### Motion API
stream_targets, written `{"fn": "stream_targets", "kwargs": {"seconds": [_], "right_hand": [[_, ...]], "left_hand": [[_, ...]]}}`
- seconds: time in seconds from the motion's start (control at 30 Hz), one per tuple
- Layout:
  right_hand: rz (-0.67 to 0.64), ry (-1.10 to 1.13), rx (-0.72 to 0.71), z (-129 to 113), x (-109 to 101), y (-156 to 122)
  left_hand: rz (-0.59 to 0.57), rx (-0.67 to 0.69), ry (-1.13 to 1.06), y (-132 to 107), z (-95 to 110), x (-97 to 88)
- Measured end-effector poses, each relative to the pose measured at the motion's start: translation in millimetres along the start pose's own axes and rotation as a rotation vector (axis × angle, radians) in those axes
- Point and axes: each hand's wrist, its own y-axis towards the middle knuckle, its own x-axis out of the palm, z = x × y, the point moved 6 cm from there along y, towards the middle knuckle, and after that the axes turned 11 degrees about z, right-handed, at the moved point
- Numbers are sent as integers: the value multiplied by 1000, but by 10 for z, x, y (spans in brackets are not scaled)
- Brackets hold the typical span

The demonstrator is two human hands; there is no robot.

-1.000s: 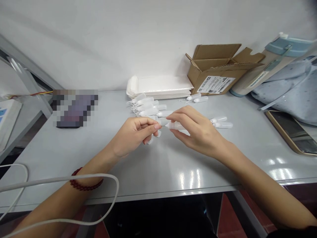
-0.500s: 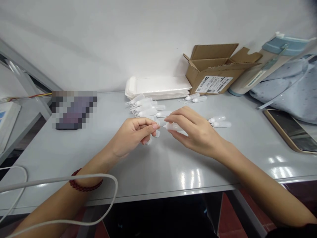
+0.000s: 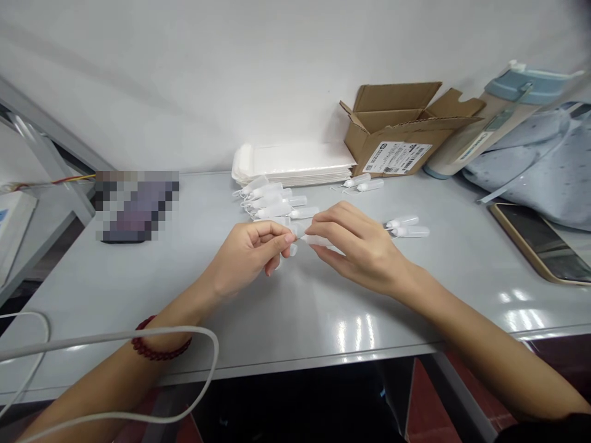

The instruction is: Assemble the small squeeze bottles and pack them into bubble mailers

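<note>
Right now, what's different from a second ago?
The right hand has closed in slightly on the held bottle, its grip edging toward the left hand. Nothing was visibly picked up or let go. The loose bottles, box and white stack stayed put.

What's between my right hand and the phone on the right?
In the head view, two small translucent bottles lie side by side on the tabletop, nearer the right hand than the phone.

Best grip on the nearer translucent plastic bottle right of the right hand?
Probably pinch the translucent cylindrical plastic bottle by its body, from above and the right: it lies flat, its narrow white nozzle points left, and a similar bottle crowds its far side.
</note>
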Motion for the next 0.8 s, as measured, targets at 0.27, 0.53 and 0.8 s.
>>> {"fn": "stream_targets", "kwargs": {"seconds": [0.27,0.53,0.8], "right_hand": [[23,53,20,37,24,-25],[38,75,64,83,61,-18],[44,-37,114,298,33,-52]], "left_hand": [[24,48,44,-9,-2,14],[59,53,47,15,-8,-26],[168,66,-80,76,7,-180]]}}
